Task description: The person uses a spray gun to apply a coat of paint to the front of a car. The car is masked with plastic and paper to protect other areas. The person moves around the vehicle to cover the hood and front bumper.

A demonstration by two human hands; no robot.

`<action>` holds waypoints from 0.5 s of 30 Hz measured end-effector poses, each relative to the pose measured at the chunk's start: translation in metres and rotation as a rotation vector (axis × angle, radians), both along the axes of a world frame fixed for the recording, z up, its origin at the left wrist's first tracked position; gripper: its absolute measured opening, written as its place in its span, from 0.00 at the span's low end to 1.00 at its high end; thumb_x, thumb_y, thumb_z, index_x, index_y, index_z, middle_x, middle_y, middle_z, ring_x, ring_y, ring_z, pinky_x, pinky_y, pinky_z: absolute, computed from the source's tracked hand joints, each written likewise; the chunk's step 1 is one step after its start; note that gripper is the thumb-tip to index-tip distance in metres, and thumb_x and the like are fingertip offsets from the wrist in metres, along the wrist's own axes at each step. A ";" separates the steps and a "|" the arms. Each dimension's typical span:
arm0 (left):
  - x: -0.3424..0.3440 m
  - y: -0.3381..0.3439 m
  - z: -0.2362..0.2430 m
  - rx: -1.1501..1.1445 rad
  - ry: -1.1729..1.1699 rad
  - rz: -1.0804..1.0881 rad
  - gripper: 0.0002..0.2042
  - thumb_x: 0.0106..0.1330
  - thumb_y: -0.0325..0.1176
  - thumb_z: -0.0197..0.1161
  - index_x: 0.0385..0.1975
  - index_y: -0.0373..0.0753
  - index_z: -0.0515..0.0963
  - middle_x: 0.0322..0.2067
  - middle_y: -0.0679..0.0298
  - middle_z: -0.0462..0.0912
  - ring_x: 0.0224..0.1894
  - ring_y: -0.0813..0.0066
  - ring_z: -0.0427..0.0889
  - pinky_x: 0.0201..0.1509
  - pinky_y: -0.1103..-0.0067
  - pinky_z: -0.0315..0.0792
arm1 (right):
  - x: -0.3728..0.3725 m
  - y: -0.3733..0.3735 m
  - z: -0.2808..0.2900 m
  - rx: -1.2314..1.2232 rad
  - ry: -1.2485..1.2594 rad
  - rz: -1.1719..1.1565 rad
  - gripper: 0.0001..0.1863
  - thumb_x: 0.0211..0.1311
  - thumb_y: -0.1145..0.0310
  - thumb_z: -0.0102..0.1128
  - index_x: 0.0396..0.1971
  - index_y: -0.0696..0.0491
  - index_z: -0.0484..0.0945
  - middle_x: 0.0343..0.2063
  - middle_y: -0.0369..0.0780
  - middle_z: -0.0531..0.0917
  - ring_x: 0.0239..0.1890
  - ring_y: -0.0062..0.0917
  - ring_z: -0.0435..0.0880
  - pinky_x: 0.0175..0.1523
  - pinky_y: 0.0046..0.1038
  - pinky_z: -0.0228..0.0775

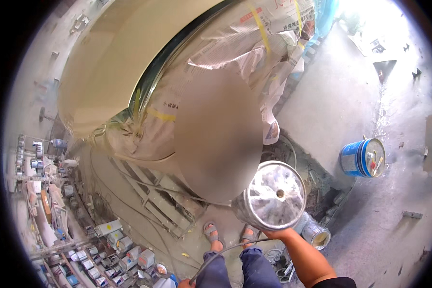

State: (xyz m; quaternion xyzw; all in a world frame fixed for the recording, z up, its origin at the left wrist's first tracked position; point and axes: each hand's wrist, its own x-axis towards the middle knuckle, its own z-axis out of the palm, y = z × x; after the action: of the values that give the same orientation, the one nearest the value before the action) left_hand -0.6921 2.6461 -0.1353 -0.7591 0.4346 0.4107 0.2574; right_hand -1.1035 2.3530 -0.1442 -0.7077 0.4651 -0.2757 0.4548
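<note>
My right hand (pixel 279 234) is raised, closed at the underside of a round metal cup (pixel 279 192). The cup has a shiny, smeared lid with a small hole at its centre. It looks like the paint cup of a spray gun, whose body is hidden below it, as are most of my fingers. A thin grey hose (pixel 225 250) curves from near this hand across my legs. At the lower edge my left hand (pixel 186 284) is closed on the hose, largely cut off by the picture. A blurred oval patch covers the area left of the cup.
A cream-coloured car panel (pixel 115 53) stands at the upper left, beside newspaper masking (pixel 216 53) with yellow tape. A blue bucket (pixel 355 158) stands at the right. An open tin (pixel 317 236) is near my right forearm. Shelves of cans (pixel 125 247) fill the lower left. Hoses cross the floor.
</note>
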 end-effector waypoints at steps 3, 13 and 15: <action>0.005 0.021 -0.011 -0.071 0.002 -0.003 0.17 0.53 0.45 0.58 0.30 0.35 0.76 0.31 0.48 0.78 0.38 0.50 0.76 0.42 0.64 0.69 | -0.013 -0.025 0.007 0.460 -0.095 -0.098 0.17 0.46 0.69 0.62 0.40 0.52 0.76 0.36 0.42 0.79 0.43 0.36 0.75 0.49 0.35 0.65; -0.035 0.030 -0.033 -0.171 0.038 0.076 0.15 0.56 0.43 0.57 0.29 0.34 0.75 0.32 0.49 0.77 0.39 0.50 0.75 0.44 0.64 0.68 | -0.084 -0.126 0.047 0.075 -0.281 -0.994 0.11 0.61 0.62 0.54 0.40 0.51 0.75 0.16 0.28 0.71 0.14 0.11 0.65 0.17 0.14 0.52; -0.030 0.036 -0.032 -0.161 0.071 0.089 0.15 0.56 0.43 0.57 0.30 0.34 0.75 0.32 0.49 0.77 0.39 0.50 0.75 0.44 0.64 0.68 | -0.072 -0.122 0.041 0.066 -0.266 -0.981 0.09 0.62 0.65 0.53 0.39 0.52 0.74 0.16 0.29 0.71 0.14 0.11 0.64 0.18 0.15 0.52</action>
State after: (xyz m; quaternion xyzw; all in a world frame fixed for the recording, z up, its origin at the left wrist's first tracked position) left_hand -0.7217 2.6821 -0.1673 -0.7808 0.4411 0.4121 0.1614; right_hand -1.1753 2.2315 -0.1029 -0.3501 0.6890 -0.5298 0.3493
